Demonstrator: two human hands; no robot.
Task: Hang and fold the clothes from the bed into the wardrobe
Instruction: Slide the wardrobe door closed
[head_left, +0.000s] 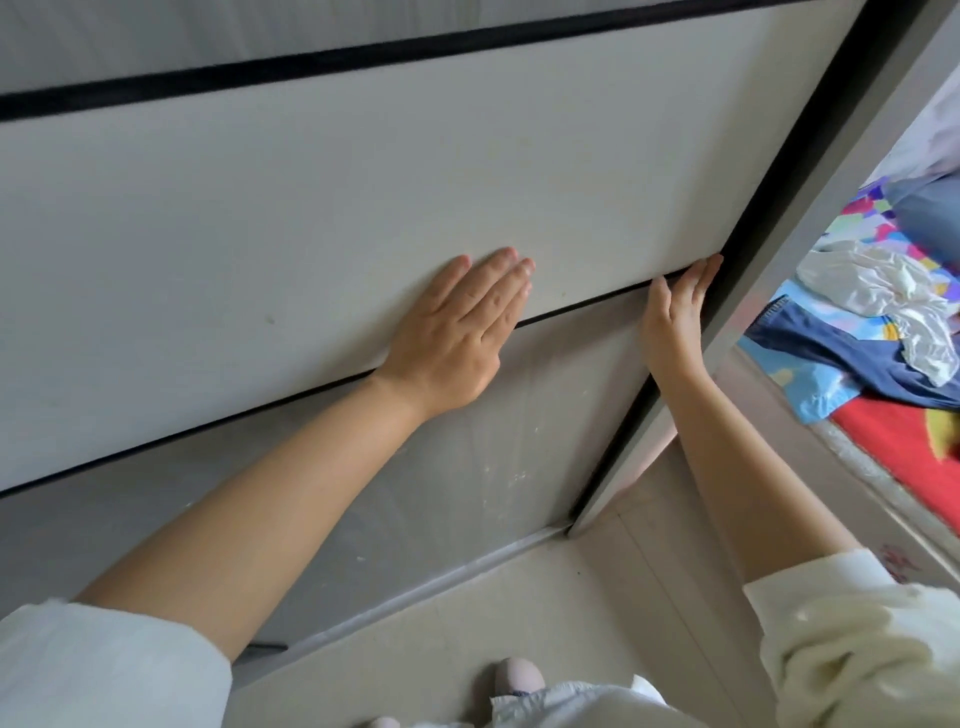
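Note:
The wardrobe's grey sliding door (311, 208) fills most of the view, crossed by thin black strips. My left hand (457, 332) lies flat on the door panel with straight fingers. My right hand (675, 312) presses its straight fingers against the door's right edge, beside the black frame strip (737, 249). On the bed at the right lie a crumpled white garment (883, 296) and a dark blue garment (841, 353), on a bright patterned sheet (893, 441). The wardrobe's inside is hidden.
The wardrobe's grey side post (810, 249) stands between the door and the bed. The bed's pale edge (831, 457) runs close on my right. Light floor tiles (519, 597) lie below, with my slippered foot (514, 675) near the bottom.

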